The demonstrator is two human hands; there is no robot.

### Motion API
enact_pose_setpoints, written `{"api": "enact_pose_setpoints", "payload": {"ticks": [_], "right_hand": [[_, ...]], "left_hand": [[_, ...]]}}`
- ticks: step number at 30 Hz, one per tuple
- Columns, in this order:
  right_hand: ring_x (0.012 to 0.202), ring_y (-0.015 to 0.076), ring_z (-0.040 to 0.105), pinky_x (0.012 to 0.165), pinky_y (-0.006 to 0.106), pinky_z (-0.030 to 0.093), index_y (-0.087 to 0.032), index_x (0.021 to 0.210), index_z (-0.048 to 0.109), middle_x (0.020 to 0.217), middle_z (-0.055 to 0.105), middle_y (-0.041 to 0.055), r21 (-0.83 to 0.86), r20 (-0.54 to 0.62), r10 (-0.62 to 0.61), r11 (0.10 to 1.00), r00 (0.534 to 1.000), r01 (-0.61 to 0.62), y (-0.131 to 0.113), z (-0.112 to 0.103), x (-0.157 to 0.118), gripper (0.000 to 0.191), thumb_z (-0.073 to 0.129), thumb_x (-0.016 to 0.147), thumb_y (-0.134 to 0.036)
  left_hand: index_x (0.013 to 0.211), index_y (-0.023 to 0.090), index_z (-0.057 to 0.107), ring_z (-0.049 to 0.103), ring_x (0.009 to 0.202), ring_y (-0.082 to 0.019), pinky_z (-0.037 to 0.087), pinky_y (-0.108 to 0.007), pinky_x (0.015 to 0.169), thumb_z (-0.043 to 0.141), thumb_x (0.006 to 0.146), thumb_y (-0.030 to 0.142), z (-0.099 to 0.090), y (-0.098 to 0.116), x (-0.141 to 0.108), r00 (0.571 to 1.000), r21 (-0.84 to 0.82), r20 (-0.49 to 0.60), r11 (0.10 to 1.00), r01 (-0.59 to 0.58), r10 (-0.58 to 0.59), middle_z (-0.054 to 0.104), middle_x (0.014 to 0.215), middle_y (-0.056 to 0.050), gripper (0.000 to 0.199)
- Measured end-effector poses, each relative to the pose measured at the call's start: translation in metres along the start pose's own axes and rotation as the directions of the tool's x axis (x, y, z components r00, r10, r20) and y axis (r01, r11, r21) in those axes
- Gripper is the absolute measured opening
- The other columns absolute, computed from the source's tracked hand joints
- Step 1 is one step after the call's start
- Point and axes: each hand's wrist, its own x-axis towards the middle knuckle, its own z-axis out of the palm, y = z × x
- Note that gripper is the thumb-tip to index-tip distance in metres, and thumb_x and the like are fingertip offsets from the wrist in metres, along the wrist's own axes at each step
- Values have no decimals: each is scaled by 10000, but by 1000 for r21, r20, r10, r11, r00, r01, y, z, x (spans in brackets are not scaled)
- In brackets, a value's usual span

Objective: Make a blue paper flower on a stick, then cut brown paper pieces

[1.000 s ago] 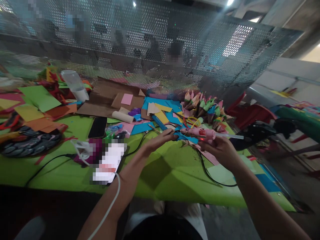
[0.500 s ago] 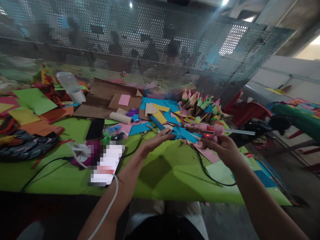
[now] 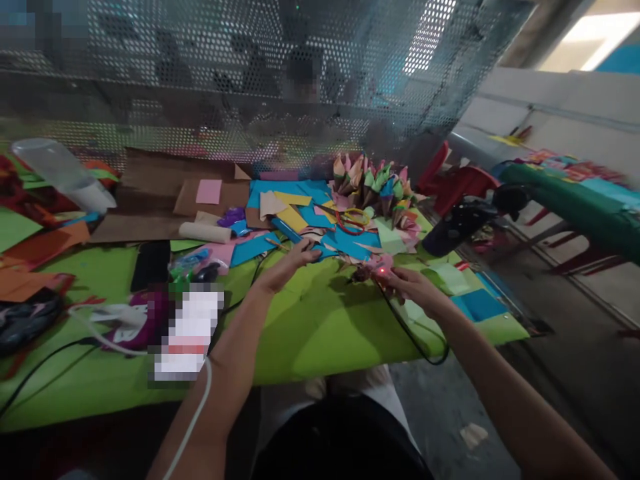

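My right hand [image 3: 413, 283] is closed round a pink glue gun [image 3: 381, 265] with a small red light, low over the green table [image 3: 320, 333]. To the left, my left hand [image 3: 295, 259] has its fingers at the near edge of the blue paper [image 3: 353, 243]; whether they pinch a piece of it is too blurred to tell. Scissors with red and yellow handles [image 3: 353, 221] lie on the paper just beyond the hands. A black cord runs from the glue gun down toward the table's front edge.
Folded paper cones [image 3: 377, 183] stand behind the glue gun, near a dark bottle [image 3: 453, 227]. Brown cardboard [image 3: 150, 193], a cream roll [image 3: 205, 231], a lit phone [image 3: 190, 333] and a purple power strip [image 3: 140, 320] are on the left. A white cable crosses my left forearm.
The view has shifted right, so the table things sit further left. The glue gun is turned and lower, apart from the blue paper near my left hand. The scissors now show clearly.
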Motion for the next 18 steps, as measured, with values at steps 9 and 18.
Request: {"api": "enact_pose_setpoints", "payload": {"ticks": [9,18], "right_hand": [[723,197,637,648,303,444,-204,899,709,892,733,76,-469,-295,-488,823,821,321,-43,13,-9,220,616,881,-402],[639,166,603,546,268,468,-194,807,700,736,699,30,23,-208,-482,868,851,497,-88,60,7,203,671,818,-395]], "left_hand": [[1240,218,537,372,1403,-308,258,-477,1197,639,791,468,16,26,-15,1000,89,13,996,-14,12,513,1417,-97,524],[1084,229,544,450,1221,-280,347,-431,1111,605,795,486,22,36,-22,995,184,64,979,-92,81,544,1183,-53,391]]}}
